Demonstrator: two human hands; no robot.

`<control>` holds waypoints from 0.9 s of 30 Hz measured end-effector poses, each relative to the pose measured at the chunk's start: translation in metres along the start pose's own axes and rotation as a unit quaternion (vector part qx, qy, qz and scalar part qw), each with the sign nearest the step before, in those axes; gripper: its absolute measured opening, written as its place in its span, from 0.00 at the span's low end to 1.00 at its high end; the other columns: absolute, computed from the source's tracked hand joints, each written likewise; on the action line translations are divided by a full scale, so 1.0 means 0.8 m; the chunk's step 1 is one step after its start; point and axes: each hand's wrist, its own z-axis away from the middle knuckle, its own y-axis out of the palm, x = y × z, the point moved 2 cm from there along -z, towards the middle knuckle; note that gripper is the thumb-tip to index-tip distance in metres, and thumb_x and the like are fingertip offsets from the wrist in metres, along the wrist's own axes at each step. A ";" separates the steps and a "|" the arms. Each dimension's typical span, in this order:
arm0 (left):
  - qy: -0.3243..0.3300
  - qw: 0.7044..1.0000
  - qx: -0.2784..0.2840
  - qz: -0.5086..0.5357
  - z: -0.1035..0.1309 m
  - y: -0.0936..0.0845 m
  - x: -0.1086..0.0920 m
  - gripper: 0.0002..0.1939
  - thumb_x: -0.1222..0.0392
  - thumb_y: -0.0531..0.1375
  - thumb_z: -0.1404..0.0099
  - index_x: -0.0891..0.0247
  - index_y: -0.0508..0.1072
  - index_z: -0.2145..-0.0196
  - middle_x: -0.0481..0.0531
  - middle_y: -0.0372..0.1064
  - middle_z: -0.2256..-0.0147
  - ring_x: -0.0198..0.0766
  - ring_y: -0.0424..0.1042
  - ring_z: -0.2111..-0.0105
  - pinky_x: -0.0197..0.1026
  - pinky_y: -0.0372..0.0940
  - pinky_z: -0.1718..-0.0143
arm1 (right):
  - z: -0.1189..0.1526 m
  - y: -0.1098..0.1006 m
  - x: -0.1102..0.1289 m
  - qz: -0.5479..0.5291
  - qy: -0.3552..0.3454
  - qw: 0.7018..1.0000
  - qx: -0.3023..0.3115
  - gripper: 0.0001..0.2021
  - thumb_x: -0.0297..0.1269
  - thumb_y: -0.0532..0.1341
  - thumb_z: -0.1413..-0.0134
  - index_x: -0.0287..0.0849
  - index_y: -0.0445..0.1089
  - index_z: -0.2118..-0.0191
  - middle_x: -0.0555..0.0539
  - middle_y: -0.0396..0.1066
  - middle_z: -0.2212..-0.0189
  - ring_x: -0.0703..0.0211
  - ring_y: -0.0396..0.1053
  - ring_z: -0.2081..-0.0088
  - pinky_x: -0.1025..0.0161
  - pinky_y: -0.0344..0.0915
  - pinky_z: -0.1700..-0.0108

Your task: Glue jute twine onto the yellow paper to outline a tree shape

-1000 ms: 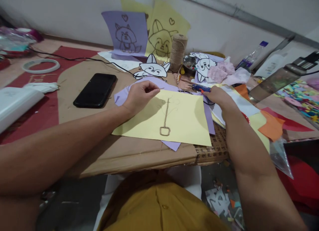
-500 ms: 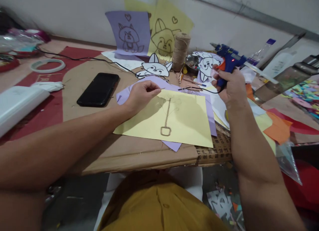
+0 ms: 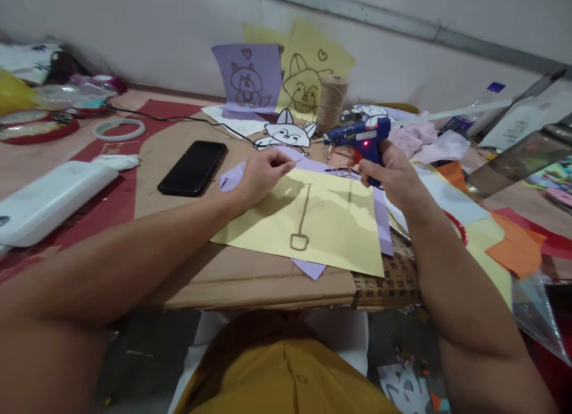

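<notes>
My right hand grips a blue hot glue gun with a lit red light, its nozzle pointing left above the paper's far edge. A white glue stick juts from its back. Over the far left part of the yellow sheet, my left hand is closed in a pinch on a thin short piece, seemingly twine. Brown twine on the sheet forms a small rounded square with a straight stem, and faint pencil curves show beside the stem. Purple paper lies beneath the sheet.
Behind stand a twine spool, a paper fox cutout and a purple card with a twine animal. A black phone lies left. At right are a tilted bottle and orange paper.
My right hand has brought the glue gun left and lower, closer to the yellow sheet and my left hand. My left hand keeps its pinch near the same spot. The view has shifted slightly.
</notes>
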 end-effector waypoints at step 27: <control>-0.015 0.999 0.026 0.016 0.007 0.000 0.001 0.05 0.60 0.69 0.38 0.62 0.78 0.70 0.50 0.78 0.69 0.36 0.71 0.68 0.40 0.67 0.62 | 0.012 0.021 -0.019 0.097 0.000 0.995 0.021 0.11 0.43 0.68 0.37 0.49 0.70 0.53 0.48 0.75 0.60 0.59 0.62 0.70 0.59 0.62 0.72</control>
